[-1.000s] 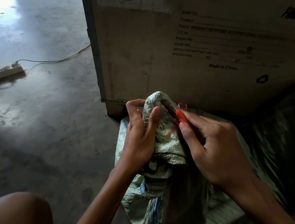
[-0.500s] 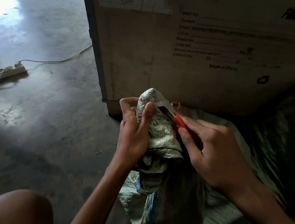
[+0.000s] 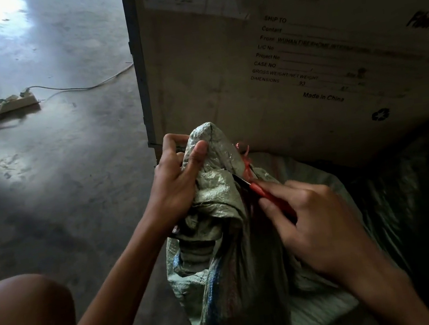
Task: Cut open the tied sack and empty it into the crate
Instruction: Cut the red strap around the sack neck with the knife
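Observation:
A pale green woven sack (image 3: 230, 264) stands on the floor between my arms, its neck bunched into a peak. My left hand (image 3: 175, 184) grips that bunched top, thumb pressed on the weave. My right hand (image 3: 316, 228) holds a red-handled cutter (image 3: 265, 195), whose dark blade touches the neck just below a pink tie string (image 3: 245, 158). Right behind the sack rises a big plywood crate (image 3: 221, 65) with printed shipping text; only its side wall shows.
A white power strip (image 3: 1, 105) with cables lies on the concrete floor at the far left. My bare knee (image 3: 24, 324) fills the lower left corner. Dark bagged material (image 3: 420, 202) sits to the right of the sack.
The cutter has slid down from the sack's peak to the neck beside the pink string. My left hand keeps its grip on the top.

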`<action>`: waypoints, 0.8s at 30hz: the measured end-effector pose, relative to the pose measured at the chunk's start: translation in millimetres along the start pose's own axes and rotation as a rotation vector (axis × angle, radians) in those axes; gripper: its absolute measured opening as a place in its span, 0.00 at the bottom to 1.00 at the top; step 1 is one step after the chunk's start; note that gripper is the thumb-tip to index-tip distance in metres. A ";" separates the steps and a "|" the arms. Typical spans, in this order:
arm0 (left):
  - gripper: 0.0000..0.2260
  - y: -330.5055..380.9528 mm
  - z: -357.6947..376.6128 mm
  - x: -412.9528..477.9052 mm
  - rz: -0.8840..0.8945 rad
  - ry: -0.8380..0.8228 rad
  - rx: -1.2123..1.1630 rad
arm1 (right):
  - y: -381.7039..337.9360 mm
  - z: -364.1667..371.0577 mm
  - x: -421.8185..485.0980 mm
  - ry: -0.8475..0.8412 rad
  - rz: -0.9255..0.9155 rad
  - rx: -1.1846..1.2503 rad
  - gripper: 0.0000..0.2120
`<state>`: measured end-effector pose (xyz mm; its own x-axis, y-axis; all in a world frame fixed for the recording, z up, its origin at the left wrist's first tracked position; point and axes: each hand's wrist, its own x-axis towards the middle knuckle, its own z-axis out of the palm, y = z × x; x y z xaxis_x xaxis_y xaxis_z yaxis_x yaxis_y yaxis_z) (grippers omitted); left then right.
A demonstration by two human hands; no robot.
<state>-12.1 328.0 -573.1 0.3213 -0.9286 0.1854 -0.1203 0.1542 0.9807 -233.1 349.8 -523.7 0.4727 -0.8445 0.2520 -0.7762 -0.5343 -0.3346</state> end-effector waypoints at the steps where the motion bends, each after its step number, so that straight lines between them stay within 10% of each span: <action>1: 0.14 0.6 -2.2 1.2 -0.006 -0.014 -0.006 | 3.0 -4.9 0.3 0.001 0.012 0.062 0.17; 8: 0.11 17.8 -0.8 -7.7 -0.053 -0.289 -0.151 | 10.4 -28.5 6.7 0.256 0.184 0.460 0.15; 24: 0.24 31.6 -26.6 -6.8 -0.162 -0.847 -0.005 | 48.8 -35.7 20.3 -0.290 0.138 0.656 0.24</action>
<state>6.9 348.1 -541.7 -0.4751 -0.8776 -0.0641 -0.1288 -0.0027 0.9917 -276.3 308.0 -502.5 0.5506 -0.8331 -0.0520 -0.4699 -0.2579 -0.8442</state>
